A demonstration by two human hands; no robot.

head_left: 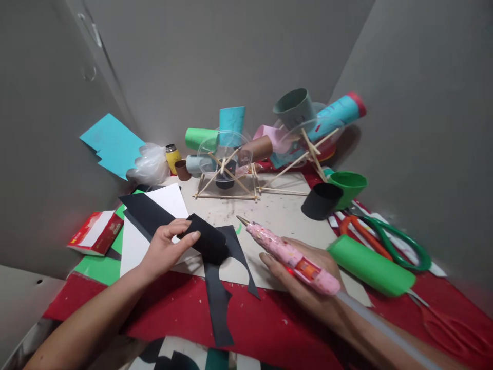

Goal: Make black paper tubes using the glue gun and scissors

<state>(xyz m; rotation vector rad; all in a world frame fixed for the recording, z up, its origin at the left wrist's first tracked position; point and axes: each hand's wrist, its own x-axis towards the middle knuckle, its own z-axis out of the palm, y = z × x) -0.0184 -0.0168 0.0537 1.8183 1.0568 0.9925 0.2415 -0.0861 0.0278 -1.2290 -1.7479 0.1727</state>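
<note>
My left hand (167,249) is closed on a rolled black paper tube (206,240), thumb and fingers at its left end. Beneath the tube lies a cut black paper scrap (217,308) with curved edges. A pink patterned glue gun (279,252) rests in my right hand (304,275), its metal tip pointing left toward the tube but apart from it. A small red light glows on its side. Behind stands a wheel of clear discs (223,149) on a wooden stick frame (227,196), with coloured paper tubes around it. A second wheel with a grey tube (295,109) leans to the right.
A black paper ring (322,201), a green tube (372,264) and green-handled scissors (402,244) lie at right. Red-handled scissors (450,324) are nearer me. A red box (96,233), a plastic bag (152,163) and a yellow bottle (173,158) stand left. Grey walls enclose the table.
</note>
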